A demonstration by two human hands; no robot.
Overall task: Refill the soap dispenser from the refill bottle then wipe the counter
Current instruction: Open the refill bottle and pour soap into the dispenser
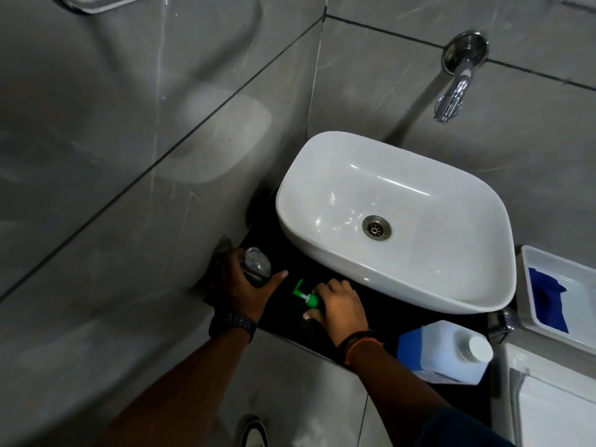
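My left hand (248,287) grips a clear soap dispenser bottle (257,262) with its neck uncapped, standing on the black counter (380,304) by the wall corner. My right hand (338,306) rests on the counter and holds the green pump head (304,295), which lies on its side next to the bottle. The refill bottle (445,351), white with a blue label and a white cap on, stands at the counter's right front. A blue cloth (548,298) lies in a white tray (529,262) at the far right.
A white basin (322,169) fills most of the counter behind my hands. A chrome tap (451,95) juts from the grey tiled wall above it. A white cistern top (554,398) sits at lower right. A shoe (253,432) shows on the floor.
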